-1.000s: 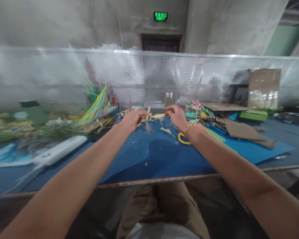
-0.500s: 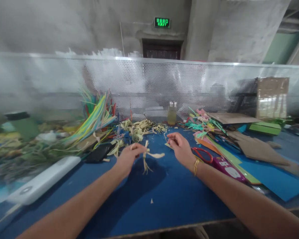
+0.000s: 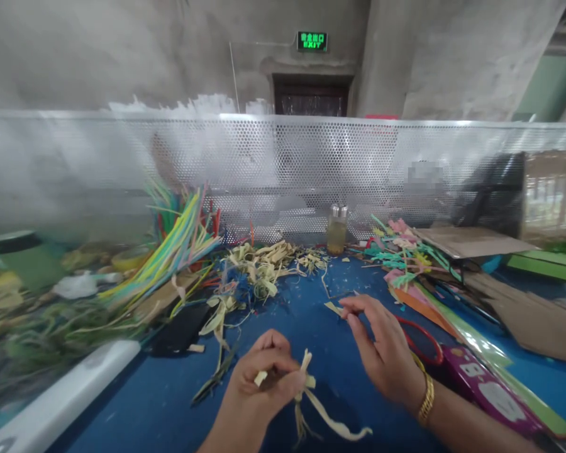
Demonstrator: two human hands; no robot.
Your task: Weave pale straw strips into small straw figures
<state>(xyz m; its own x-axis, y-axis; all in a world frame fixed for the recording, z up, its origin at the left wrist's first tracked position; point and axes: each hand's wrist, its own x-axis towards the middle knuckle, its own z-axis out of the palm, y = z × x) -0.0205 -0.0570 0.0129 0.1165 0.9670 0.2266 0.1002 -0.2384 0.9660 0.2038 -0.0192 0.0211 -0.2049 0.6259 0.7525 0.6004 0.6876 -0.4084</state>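
Observation:
My left hand (image 3: 266, 384) is closed, pinching a small tied bundle of pale dried husk (image 3: 303, 384) between thumb and fingers. Thin frayed ends hang below the bundle's knot, and one long curled strip trails right. A short pale bit shows inside the curled fingers. Further right, my right hand (image 3: 380, 343) has its thumb and forefinger closed at the end of a small pale husk piece (image 3: 333, 308), low over the blue table (image 3: 283, 318). A thin bent strand (image 3: 327, 286) lies just behind those fingertips.
Behind my hands lies a heap of husk strips (image 3: 264, 258). Colourful stems (image 3: 174, 245), a black flat object (image 3: 179, 330) and a white power strip (image 3: 70, 390) are left. A glass bottle (image 3: 337, 233) stands behind; red-handled scissors (image 3: 422, 340), a purple package (image 3: 490, 390) and cardboard (image 3: 523, 308) are right.
The view has tipped and come nearer the table. My left hand with the husk bundle sits lower in view. My right fingertips have come down to the small husk piece.

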